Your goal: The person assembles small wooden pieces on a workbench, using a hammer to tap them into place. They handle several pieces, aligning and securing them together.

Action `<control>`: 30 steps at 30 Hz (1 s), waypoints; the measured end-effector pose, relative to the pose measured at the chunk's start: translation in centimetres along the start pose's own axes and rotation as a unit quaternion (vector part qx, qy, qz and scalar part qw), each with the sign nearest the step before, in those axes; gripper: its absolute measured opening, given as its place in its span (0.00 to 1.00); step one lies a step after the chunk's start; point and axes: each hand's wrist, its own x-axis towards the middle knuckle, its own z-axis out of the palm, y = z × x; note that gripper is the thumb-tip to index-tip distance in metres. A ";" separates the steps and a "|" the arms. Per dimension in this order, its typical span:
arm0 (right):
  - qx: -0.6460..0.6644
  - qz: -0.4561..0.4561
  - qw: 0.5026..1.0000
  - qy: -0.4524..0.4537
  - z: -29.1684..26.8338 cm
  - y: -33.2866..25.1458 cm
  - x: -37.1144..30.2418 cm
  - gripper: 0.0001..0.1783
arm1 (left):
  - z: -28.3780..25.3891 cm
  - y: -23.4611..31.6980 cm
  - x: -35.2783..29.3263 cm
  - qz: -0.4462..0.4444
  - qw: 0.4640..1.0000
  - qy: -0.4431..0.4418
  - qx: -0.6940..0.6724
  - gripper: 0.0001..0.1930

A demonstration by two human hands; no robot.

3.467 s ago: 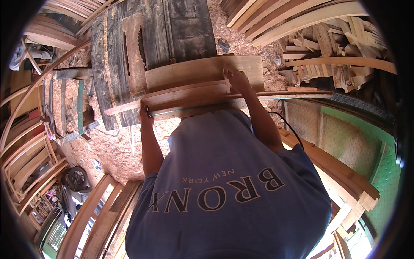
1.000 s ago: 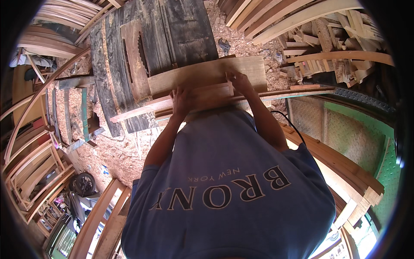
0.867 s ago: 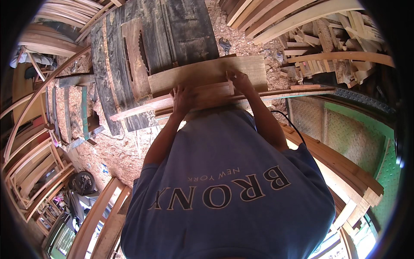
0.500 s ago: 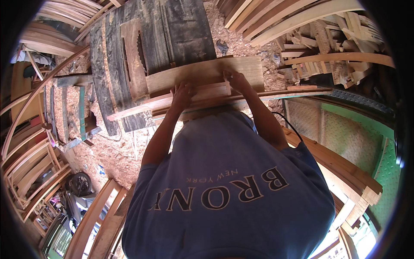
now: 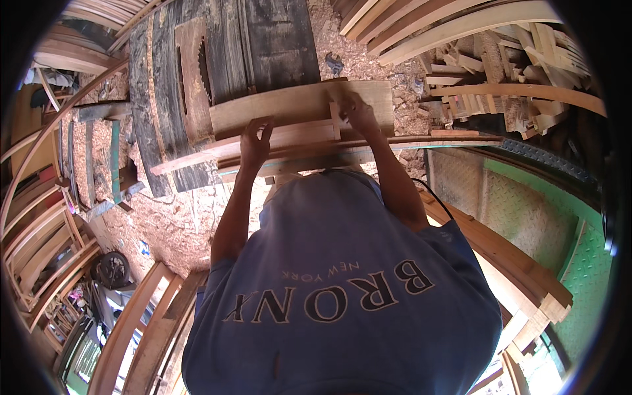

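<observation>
A broad pale board (image 5: 280, 107) lies across the near side of a dark, worn saw table (image 5: 283, 56). Along its near edge runs a narrower reddish wooden strip (image 5: 296, 136), with a short upright wood piece (image 5: 335, 124) at its right end. My left hand (image 5: 254, 141) rests at the strip, thumb and fingers apart. Beside the short piece, over the board's right part, is my right hand (image 5: 359, 117); its fingers are bent and blurred, so any grip is unclear. A toothed circular saw blade (image 5: 203, 69) stands in a slot in the wooden insert (image 5: 192, 99), left of the board.
Sawdust and shavings (image 5: 178, 230) cover the floor. Curved wood lengths (image 5: 454, 33) are stacked at the far right, above offcuts (image 5: 474, 62). Green metal plating (image 5: 526, 191) stands to my right, near long timbers (image 5: 500, 247). Frames and a wheel (image 5: 110, 270) are at left.
My left hand has slid left along the strip and its fingers have spread. The right hand has shifted up beside the strip's end. The whole view has moved slightly.
</observation>
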 end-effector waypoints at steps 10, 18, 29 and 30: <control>0.063 -0.009 0.976 0.209 -5.7 2.0 -1.4 0.12 | -5.8 22.1 -3.1 0.120 0.907 -0.060 -0.400 0.11; 0.037 -0.056 0.974 0.218 -2.5 -3.2 -4.2 0.12 | -7.9 32.6 -5.2 0.307 0.667 -0.235 -0.637 0.12; -0.154 -0.370 0.842 -0.362 17.7 -6.9 -16.0 0.10 | -15.7 31.1 -20.4 0.380 0.629 -0.051 -0.676 0.11; -0.153 -0.334 0.829 -0.422 19.4 -5.0 -16.8 0.11 | -16.4 30.6 -22.8 0.394 0.628 -0.018 -0.671 0.11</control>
